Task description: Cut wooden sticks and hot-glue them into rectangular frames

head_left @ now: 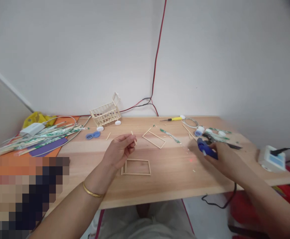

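Observation:
My left hand pinches a short wooden stick upright between thumb and fingers, above the table. Just below it, a rectangular stick frame lies flat, and a second stick frame lies slanted behind. On the right, my right hand is wrapped round a blue hot glue gun, its nozzle pointing left; part of its grip is hidden by the fingers. Toward the back stands a small cart built of sticks, with white bottle caps as wheels.
Wrapped chopsticks lie at the left by a white charger and blue caps. At the back are a yellow screwdriver and a coil of cable. A power socket sits near the right edge.

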`<state>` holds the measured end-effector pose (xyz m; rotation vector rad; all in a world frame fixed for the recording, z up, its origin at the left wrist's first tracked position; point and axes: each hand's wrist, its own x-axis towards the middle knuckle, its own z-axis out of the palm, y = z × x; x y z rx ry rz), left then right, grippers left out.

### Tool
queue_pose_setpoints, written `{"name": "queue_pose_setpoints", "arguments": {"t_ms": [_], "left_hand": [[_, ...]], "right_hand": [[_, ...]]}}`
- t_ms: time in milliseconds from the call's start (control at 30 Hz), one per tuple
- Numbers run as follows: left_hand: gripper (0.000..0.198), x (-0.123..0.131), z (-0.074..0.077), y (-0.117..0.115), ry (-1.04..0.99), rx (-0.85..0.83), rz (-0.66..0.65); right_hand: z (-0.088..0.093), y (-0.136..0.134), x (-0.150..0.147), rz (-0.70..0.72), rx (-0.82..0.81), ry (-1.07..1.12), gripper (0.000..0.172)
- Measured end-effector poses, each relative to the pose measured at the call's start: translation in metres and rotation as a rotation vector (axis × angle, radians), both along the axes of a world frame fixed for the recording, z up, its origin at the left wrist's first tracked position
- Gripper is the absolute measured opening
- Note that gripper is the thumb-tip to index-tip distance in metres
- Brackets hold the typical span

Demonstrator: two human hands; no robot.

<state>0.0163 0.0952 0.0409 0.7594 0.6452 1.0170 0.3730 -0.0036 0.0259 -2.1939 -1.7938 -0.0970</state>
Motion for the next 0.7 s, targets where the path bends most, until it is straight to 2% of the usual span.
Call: {"name": "queue_pose_setpoints", "arguments": {"t_ms": [100, 200, 267, 333, 433, 533, 600, 700], "left_hand": [[0.020, 0.000, -0.001, -0.001, 0.018, 0.018, -0.012], [0.020, 0.001, -0.004, -0.001, 0.035, 0.023, -0.011], [0.021, 0.001, -0.005, -0.001, 0.047, 0.017, -0.011], [0.021, 0.002, -0.005, -0.002, 0.050, 0.016, -0.027], [0.021, 0.006, -0.005, -0.005, 0.036, 0.010, -0.079], [0.021, 0.009, -0.006, -0.010, 0.015, -0.028, -0.155], [0.021, 0.010, -0.007, -0.012, -0.004, -0.056, -0.203], [0.020, 0.010, -0.006, -0.015, -0.034, -0.095, -0.242]], "right_hand": [[-0.005, -0.022, 0.009, -0.004, -0.109, 0.065, 0.029], [-0.009, -0.033, 0.011, 0.086, -0.175, 0.127, 0.031], [-0.005, -0.034, 0.009, 0.189, -0.208, 0.126, 0.029], [0.007, -0.033, 0.000, 0.248, -0.134, 0.067, 0.024], [0.034, -0.023, -0.038, 0.298, 0.129, 0.033, 0.016], [0.055, -0.005, -0.094, 0.609, 0.319, 0.084, 0.013], [0.059, 0.011, -0.128, 0.792, 0.413, 0.061, 0.013], [0.054, 0.035, -0.160, 0.968, 0.497, 0.023, 0.015]]}}
